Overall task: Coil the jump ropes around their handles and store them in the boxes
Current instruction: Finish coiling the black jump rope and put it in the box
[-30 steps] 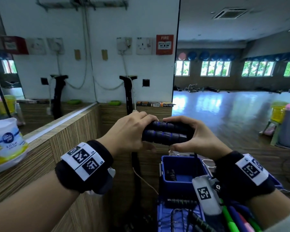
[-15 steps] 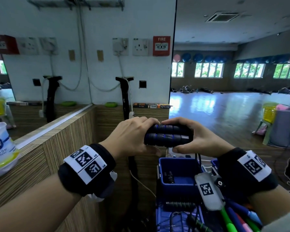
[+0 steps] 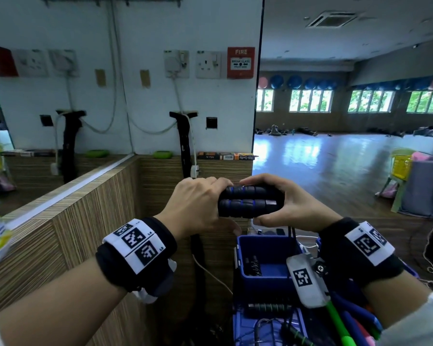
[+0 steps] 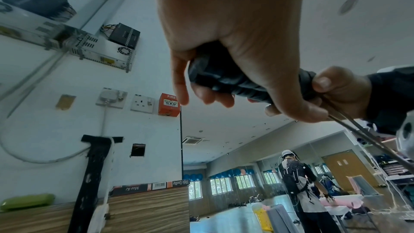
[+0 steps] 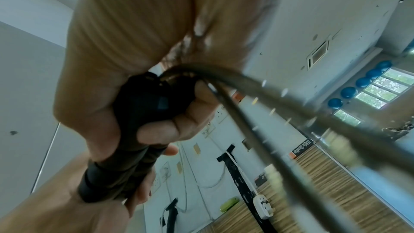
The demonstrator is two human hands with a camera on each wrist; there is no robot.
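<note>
Two black foam jump rope handles with blue rings (image 3: 250,201) lie side by side, held level at chest height. My left hand (image 3: 200,203) grips their left ends, and my right hand (image 3: 295,208) grips their right ends. In the left wrist view the handles (image 4: 226,81) sit in my curled fingers. The dark rope (image 5: 257,105) leaves the handle ends at my right palm and hangs down; the same rope (image 3: 292,236) drops toward the blue box (image 3: 273,278) below. That box holds a coiled black rope (image 3: 253,264).
A wood-grain counter wall (image 3: 90,211) stands to the left with a mirror behind it. Below my right wrist lie more ropes with green handles (image 3: 340,323) and a lower blue tray (image 3: 243,328). Another person (image 4: 300,189) stands far off in the hall.
Both hands have kept their grip on the paired handles and stayed over the blue box. The view has shifted slightly; the handles look a little more level.
</note>
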